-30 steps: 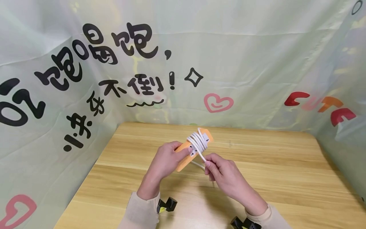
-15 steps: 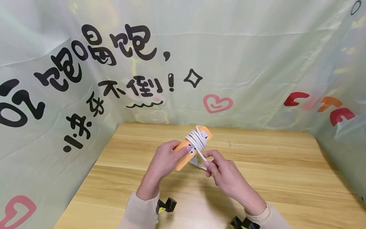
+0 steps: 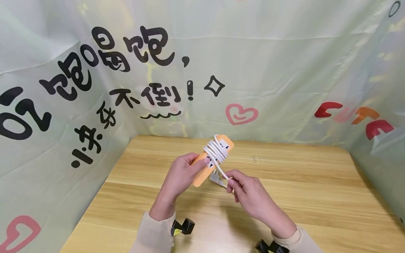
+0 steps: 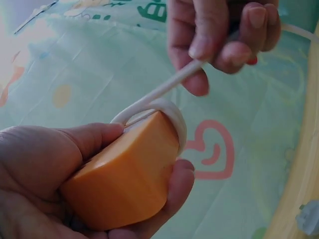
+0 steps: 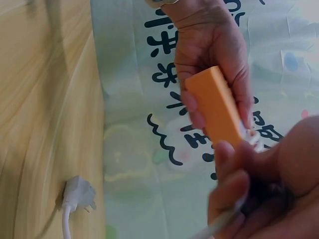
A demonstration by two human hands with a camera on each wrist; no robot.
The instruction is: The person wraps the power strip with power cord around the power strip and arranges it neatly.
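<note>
An orange power strip [image 3: 199,178] with white socket panels is in my left hand [image 3: 181,175], tilted up to the right above the table. My left thumb presses on its socket face while the fingers wrap its far side, as the left wrist view shows. Several turns of white cord [image 3: 216,151] are wound round the strip's upper half. From these turns the cord runs taut down to my right hand [image 3: 250,191], which pinches it between thumb and fingers. The cord's plug [image 5: 79,191] lies on the table below the strip, prongs showing in the right wrist view.
A wooden table [image 3: 300,186] extends under both hands. Pale printed cloth [image 3: 278,77] with lettering and hearts hangs behind it and along both sides. Black wrist devices [image 3: 186,226] sit at the sleeves' cuffs.
The power strip has shifted slightly up and left in my left hand. The plug, hidden behind it a second ago, now shows below. My right hand keeps pinching the cord in nearly the same place.
</note>
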